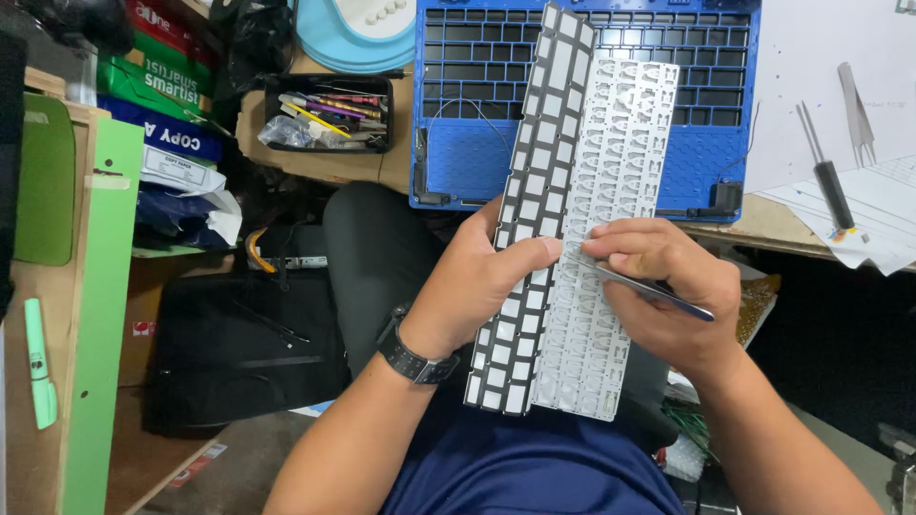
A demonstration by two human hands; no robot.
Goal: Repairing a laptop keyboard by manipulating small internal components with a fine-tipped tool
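I hold a long keyboard assembly upright over my lap: a black frame with white squares (534,181) on the left and a white perforated backing plate (620,143) on the right. My left hand (477,277) grips its left edge, thumb pressed on the front. My right hand (658,286) pinches thin metal tweezers (658,291), whose tip touches the white plate near the seam with the black frame. A black watch sits on my left wrist (412,358).
A blue laptop case shell (697,162) with key openings lies on the cardboard-covered bench ahead. A black tray of small tools (324,114) stands at its left. A screwdriver (828,176) and tweezers (857,119) rest on white paper at right. A black bag (239,353) lies below left.
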